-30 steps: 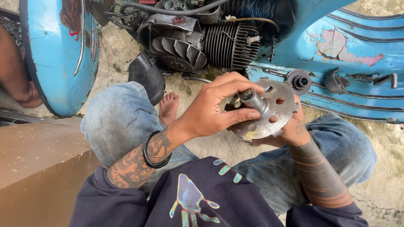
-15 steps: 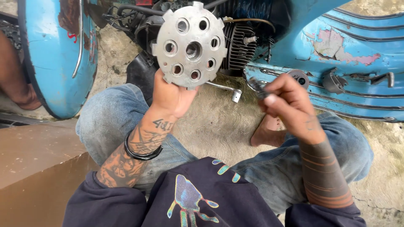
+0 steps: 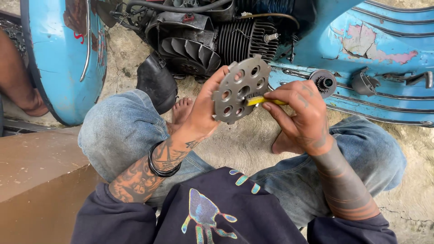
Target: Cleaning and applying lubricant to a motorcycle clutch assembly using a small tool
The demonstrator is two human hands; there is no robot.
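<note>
Above the person's lap, between the two denim-clad knees, the left hand [image 3: 205, 115] grips a round grey metal plate [image 3: 242, 88] pierced with a ring of holes — fingers curled round its left rim, thumb behind, so the hand is closed firmly on the disc and holds it tilted on edge, facing right. Against the plate's centre the right hand [image 3: 300, 115] presses a small yellow-handled tool [image 3: 260, 100]; its fingers are pinched narrow around the handle, the tip touching the plate near the middle hole. What kind of tool it is cannot be told from this view.

A black bracelet [image 3: 162, 165] circles the left wrist, and both forearms emerge from dark sleeves. On the chest of the dark sweatshirt sits an iridescent printed graphic [image 3: 203, 217], splayed and drippy in shape, shimmering blue, green and pink.

Just beyond the plate stands a blue scooter [image 3: 384, 90] with its engine [image 3: 217, 40] exposed — black cooling fins and a fan shroud, well apart from the hands. A patch of peeled paint [image 3: 366, 43] showing pink and white marks the blue side panel at upper right. A small toothed gear [image 3: 323, 82] rests on the scooter's floorboard edge, just beside the right hand's knuckles. A brown block [image 3: 36, 180] lies at the lower left.
</note>
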